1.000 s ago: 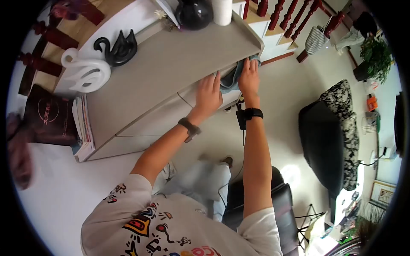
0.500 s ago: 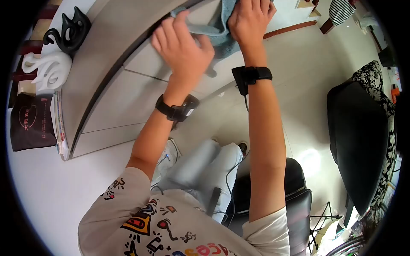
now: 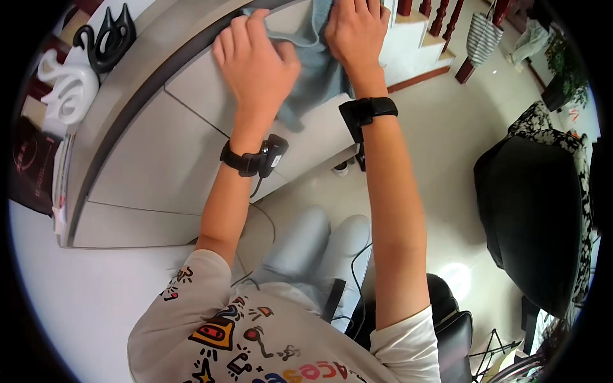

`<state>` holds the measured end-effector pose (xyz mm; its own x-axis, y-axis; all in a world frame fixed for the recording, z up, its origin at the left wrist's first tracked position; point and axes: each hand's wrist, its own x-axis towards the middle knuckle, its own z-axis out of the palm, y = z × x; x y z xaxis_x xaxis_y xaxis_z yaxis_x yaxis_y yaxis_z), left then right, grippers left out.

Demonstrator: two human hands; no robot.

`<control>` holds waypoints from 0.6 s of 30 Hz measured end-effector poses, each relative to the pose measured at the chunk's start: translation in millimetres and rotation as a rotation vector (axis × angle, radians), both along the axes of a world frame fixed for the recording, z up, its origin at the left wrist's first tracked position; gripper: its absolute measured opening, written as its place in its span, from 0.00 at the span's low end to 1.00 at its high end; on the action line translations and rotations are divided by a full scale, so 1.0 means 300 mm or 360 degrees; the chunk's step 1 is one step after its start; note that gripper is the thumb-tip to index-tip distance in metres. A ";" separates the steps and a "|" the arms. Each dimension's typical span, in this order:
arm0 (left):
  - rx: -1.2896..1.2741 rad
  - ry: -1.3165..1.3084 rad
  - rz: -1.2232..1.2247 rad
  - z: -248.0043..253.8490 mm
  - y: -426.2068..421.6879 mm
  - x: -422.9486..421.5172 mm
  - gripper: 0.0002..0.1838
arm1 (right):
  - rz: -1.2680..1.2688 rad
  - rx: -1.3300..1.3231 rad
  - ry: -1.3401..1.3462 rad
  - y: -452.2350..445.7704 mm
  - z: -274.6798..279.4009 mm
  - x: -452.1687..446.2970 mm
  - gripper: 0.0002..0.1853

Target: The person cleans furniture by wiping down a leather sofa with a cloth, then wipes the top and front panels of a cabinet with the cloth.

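White short-sleeved T-shirt (image 3: 274, 338) nearest, w/ cartoon prints & multicolored lettering; A, C, E legible, rest cut off. Below it, pale blue jeans (image 3: 297, 242) w/ a black strap (image 3: 333, 300) across; black leather chair (image 3: 453, 332) to the R.

Each wrist has a black band w/ a black box: L-wrist box (image 3: 273, 155) bears a small white label, print too small to read; R-wrist box (image 3: 352, 120) shows no legible text.

L hand (image 3: 255, 67): fingers extended, close tog., tips at the dark top edge of the pale curved-looking cabinet (image 3: 153, 147); thumb spread well apart. R hand (image 3: 355, 35): fingers slightly bent, small gaps b/w them, laid on the cloth; can't tell if they grip it, tips near top of view.

Blue-gray fabric cloth (image 3: 313, 70) hangs b/w the hands over the cabinet front: upper L end by the L fingertips, R side under the R hand, a loose corner dangling below, near the L wrist.

On the cabinet's L end, white swan figurine (image 3: 76, 89) next to black swan figurine (image 3: 108, 41); by it, stacked books (image 3: 62, 185) & dark bag (image 3: 32, 166) w/ reddish circular logo, chars too blurred to read.

Farther R: black seat w/ black-and-white floral cover (image 3: 530, 210). Beyond: dark red stair balusters (image 3: 437, 19), gray-white striped bag (image 3: 483, 39), green potted plant (image 3: 565, 70).
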<state>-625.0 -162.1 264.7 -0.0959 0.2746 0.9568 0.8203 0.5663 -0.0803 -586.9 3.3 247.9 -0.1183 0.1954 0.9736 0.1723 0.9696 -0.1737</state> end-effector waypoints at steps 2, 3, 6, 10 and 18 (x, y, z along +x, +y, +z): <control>0.0004 0.0011 -0.0070 0.007 -0.014 0.006 0.24 | 0.0001 0.0114 0.0024 0.017 -0.002 0.004 0.22; 0.0015 0.0032 -0.0116 0.003 -0.024 0.003 0.24 | 0.0038 0.0094 -0.0029 -0.003 0.013 0.025 0.22; 0.0044 0.0097 -0.0145 0.004 -0.044 0.001 0.23 | -0.0044 0.0245 -0.0003 0.036 0.009 -0.008 0.18; 0.0037 0.0193 -0.0086 -0.024 -0.006 0.039 0.23 | -0.0113 0.0388 -0.0362 0.146 0.035 0.074 0.17; -0.0021 0.0196 -0.0039 0.015 -0.011 0.045 0.13 | -0.0034 0.0386 -0.0869 0.188 0.141 0.162 0.27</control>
